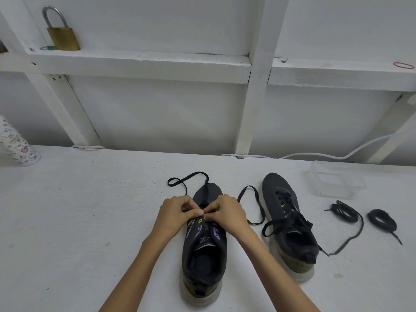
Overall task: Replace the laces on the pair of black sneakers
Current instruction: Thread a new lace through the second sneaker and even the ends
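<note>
Two black sneakers stand on the white table, toes pointing away from me. The near sneaker is in the middle, its upper eyelets bare. A flat black lace runs from its lower eyelets and loops out past the toe on both sides. My left hand and my right hand meet over the lower eyelets, fingers curled, each pinching the lace. The second sneaker stands to the right, laced, with its ends loose. Two more black laces lie further right: one partly uncoiled, one coiled.
A clear plastic tray sits at the back right. A patterned cup stands at the left edge. A white cable runs along the wall. A brass padlock rests on the ledge above.
</note>
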Demonstrator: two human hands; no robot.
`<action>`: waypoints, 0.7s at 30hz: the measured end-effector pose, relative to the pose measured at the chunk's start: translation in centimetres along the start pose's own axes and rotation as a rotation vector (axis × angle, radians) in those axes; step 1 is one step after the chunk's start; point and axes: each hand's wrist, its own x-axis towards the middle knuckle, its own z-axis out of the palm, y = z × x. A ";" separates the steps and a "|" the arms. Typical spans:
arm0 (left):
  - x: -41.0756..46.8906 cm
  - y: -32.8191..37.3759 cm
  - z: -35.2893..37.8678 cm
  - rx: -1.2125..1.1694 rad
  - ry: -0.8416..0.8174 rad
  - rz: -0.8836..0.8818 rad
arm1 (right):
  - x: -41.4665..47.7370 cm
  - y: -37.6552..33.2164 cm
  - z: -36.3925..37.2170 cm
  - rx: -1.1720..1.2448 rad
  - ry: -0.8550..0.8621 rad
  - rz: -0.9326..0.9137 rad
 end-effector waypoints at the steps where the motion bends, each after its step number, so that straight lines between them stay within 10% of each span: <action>1: -0.1 -0.2 0.2 -0.003 0.012 -0.009 | 0.0 0.0 0.1 0.003 0.006 0.003; 10: -1.5 -0.2 0.6 -0.030 -0.038 -0.015 | 0.1 0.5 1.1 0.036 0.017 -0.031; 21: -1.6 -0.3 2.0 0.102 0.152 0.081 | -0.8 1.8 0.0 0.893 -0.023 0.108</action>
